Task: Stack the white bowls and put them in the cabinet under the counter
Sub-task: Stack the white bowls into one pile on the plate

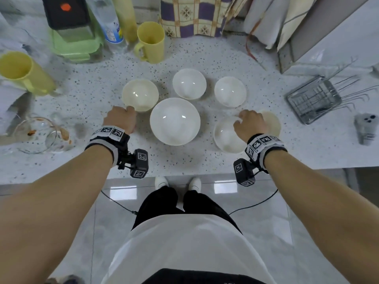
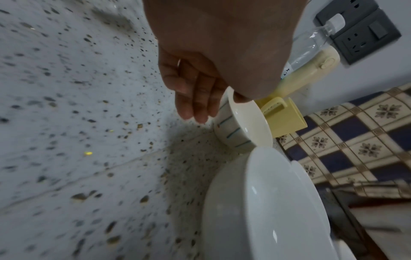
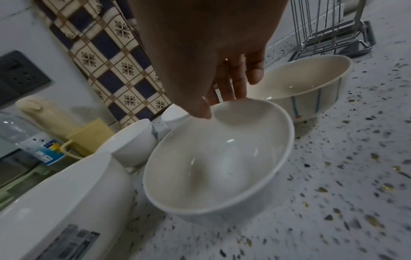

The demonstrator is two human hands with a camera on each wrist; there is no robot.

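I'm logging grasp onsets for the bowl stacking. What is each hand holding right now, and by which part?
Left hand pinches the striped bowl at its near rim. Right hand touches the small white bowl at its far rim; a closed grip cannot be told.

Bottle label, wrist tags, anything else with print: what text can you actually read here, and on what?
No text reads clearly.
Clear bottle: blue-and-white label, lettering too blurred to read.
Wrist bands: black-and-white square marker patterns, no words.
Large white bowl: grey printed patch on its outer wall, blurred.
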